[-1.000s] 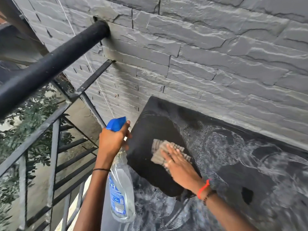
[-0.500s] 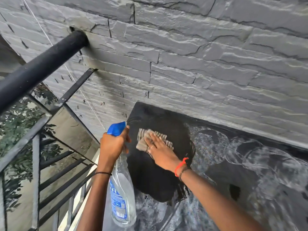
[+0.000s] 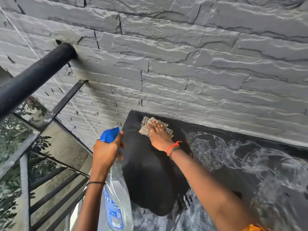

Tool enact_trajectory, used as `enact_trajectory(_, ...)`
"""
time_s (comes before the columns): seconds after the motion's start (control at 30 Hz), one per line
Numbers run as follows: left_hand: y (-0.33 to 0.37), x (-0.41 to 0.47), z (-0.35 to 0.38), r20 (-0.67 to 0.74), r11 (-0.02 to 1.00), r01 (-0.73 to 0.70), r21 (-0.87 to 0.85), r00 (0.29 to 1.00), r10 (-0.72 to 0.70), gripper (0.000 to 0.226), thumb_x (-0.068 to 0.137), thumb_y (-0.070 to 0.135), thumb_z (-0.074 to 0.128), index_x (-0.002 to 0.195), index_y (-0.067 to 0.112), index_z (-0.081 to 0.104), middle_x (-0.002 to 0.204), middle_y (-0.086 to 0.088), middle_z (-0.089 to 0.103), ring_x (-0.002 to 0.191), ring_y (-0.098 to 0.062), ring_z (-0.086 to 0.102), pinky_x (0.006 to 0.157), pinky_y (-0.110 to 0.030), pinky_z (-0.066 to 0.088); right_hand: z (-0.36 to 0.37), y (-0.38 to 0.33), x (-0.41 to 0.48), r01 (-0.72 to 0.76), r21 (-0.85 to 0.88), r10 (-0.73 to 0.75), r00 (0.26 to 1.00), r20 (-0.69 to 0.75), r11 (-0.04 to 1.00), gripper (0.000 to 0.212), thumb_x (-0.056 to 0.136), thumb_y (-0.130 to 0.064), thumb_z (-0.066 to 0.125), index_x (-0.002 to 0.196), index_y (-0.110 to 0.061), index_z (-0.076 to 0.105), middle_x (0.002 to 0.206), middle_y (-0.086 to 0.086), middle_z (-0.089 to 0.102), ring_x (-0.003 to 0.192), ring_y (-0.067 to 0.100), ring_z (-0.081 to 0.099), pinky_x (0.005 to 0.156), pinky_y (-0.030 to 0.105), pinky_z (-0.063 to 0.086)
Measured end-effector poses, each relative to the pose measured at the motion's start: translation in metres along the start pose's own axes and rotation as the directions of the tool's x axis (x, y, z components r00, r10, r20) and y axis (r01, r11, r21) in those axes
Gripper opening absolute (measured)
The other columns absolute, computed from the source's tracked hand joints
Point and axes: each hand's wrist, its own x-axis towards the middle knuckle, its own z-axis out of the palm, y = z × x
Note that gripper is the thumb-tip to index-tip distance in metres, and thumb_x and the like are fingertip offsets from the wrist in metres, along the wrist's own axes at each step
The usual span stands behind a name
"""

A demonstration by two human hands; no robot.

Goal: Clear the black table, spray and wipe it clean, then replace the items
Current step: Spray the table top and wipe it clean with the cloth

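At the left of the view, we note a black railing [image 3: 33,75] that meets the grey stone wall [image 3: 183,72]. Just right of it, our left hand [image 3: 106,150] grips the neck of the clear spray bottle [image 3: 116,197], fingers curled fully round it below the blue trigger head [image 3: 110,135]. The bottle hangs nozzle-up beside the left edge of the black table [image 3: 146,180]; we cannot tell whether the two touch. Further right, our right hand [image 3: 160,135] lies flat, fingers straight, and presses the striped cloth [image 3: 145,129] onto the table's far left corner, near the wall. The surface under and below the hand is dark and uniform. To the right of it, pale streaked residue [image 3: 250,164] covers the tabletop.
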Motion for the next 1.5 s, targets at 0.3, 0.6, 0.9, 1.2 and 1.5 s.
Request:
enact_trajectory(0.3,0.009,0.012,0.006,-0.002,1.0,-0.007,-0.026,1.0,0.007,0.046,0.089,0.037,0.066,0.047,0.018,0.064,0.069,-0.023,0.068,0.04,-0.027,0.053,0.06,-0.032,0.045,0.007,0.033,-0.094,0.24,-0.085,-0.247,0.965,-0.083,0.967,0.055,0.097,-0.019,0.033,0.149,-0.016,0.015,0.158,0.004,0.003,0.146,0.018,0.001,0.117,0.033,-0.005)
enact_trajectory(0.6,0.005,0.013,0.002,0.009,1.0,-0.011,-0.009,1.0,0.012,0.044,0.09,0.037,0.064,0.051,0.015,0.063,0.073,-0.025,0.068,0.039,-0.026,0.052,0.059,-0.031,0.045,-0.023,0.05,-0.011,-0.14,-0.006,0.14,0.99,-0.016,0.99,0.055,0.098,-0.017,0.025,0.15,-0.011,0.008,0.158,0.01,-0.003,0.146,0.022,-0.003,0.117,0.034,-0.001)
enact_trajectory(0.9,-0.003,0.013,-0.008,-0.032,0.999,-0.022,-0.036,0.999,0.021,0.039,0.091,0.031,0.064,0.058,0.01,0.059,0.069,-0.015,0.069,0.034,-0.022,0.05,0.053,-0.028,0.043,-0.001,-0.016,-0.005,0.176,-0.007,-0.176,0.984,-0.027,0.984,0.054,0.099,-0.017,0.027,0.15,-0.011,0.007,0.158,0.005,-0.004,0.145,0.018,-0.006,0.115,0.028,-0.009)
enact_trajectory(1.2,-0.015,0.014,-0.026,-0.064,0.993,-0.039,-0.11,0.997,0.032,0.035,0.09,0.034,0.065,0.06,0.015,0.059,0.064,-0.015,0.067,0.037,-0.027,0.051,0.053,-0.031,0.042,-0.006,0.021,0.007,-0.001,-0.012,0.0,1.0,-0.03,1.0,0.055,0.098,-0.022,0.023,0.15,-0.013,0.008,0.158,0.006,0.0,0.146,0.017,-0.002,0.12,0.035,0.004)
enact_trajectory(1.5,-0.025,0.0,-0.042,-0.07,0.991,0.0,-0.136,0.997,-0.01,0.037,0.088,0.037,0.066,0.059,0.015,0.061,0.065,-0.013,0.068,0.04,-0.029,0.052,0.06,-0.035,0.044,-0.004,-0.069,0.068,0.18,-0.009,-0.179,0.981,0.073,0.984,0.054,0.099,-0.018,0.024,0.149,-0.007,0.01,0.158,0.012,-0.001,0.145,0.021,-0.005,0.116,0.03,-0.008)
